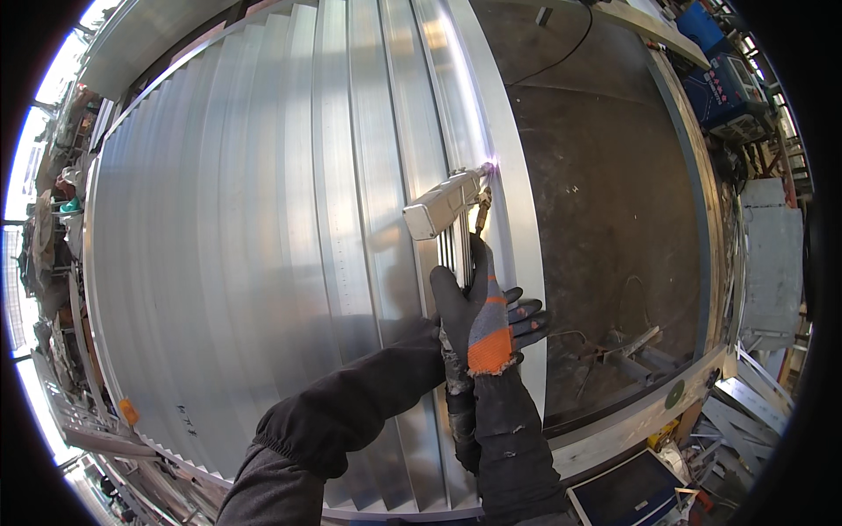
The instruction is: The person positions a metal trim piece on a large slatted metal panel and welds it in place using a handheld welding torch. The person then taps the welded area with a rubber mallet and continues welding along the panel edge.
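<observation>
Welding gun (443,209) lies over louvred alu panel (219,219), glowing tip (488,168) at R edge strip (516,237). Your R hand (491,320): fingers part-spread below gun, grip hidden, can't tell. L hand mostly hidden, can't tell. Gun prob. stiff, mod. wt, slick casing, tip hot; hold well back.

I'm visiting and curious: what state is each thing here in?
Welding tool: glowing at its tip
Right hand: gloved, fingers spread, grip unclear
Left hand: mostly hidden, grip unclear
Slatted metal panel: lying flat
Blue machine: on or off unclear
</observation>
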`<state>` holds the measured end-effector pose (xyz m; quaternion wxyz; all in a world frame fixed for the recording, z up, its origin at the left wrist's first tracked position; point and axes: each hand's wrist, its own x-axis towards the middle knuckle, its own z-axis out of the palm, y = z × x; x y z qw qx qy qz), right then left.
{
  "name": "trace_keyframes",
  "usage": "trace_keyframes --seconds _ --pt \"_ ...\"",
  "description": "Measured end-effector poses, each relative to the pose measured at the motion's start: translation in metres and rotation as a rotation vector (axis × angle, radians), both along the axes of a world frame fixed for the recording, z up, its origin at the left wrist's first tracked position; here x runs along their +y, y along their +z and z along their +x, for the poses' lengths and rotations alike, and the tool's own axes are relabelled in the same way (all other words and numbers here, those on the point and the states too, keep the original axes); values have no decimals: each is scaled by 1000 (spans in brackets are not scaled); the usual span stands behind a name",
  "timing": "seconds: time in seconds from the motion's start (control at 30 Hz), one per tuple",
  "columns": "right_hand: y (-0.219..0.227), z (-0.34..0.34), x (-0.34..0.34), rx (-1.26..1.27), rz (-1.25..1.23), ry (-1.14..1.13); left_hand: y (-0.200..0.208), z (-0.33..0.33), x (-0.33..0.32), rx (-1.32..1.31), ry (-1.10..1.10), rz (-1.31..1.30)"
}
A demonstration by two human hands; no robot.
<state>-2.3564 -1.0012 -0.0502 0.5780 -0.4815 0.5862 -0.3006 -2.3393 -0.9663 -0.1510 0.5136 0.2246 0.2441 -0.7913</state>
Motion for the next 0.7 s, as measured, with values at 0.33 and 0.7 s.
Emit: trace_keyframes --seconds 0.33,0.7 --pt "0 3 1 -15 55 4 4 -1 5 -27 -27 13" --pt "12 5 4 -27 114 -8 5 3 5 -38 -38 7"
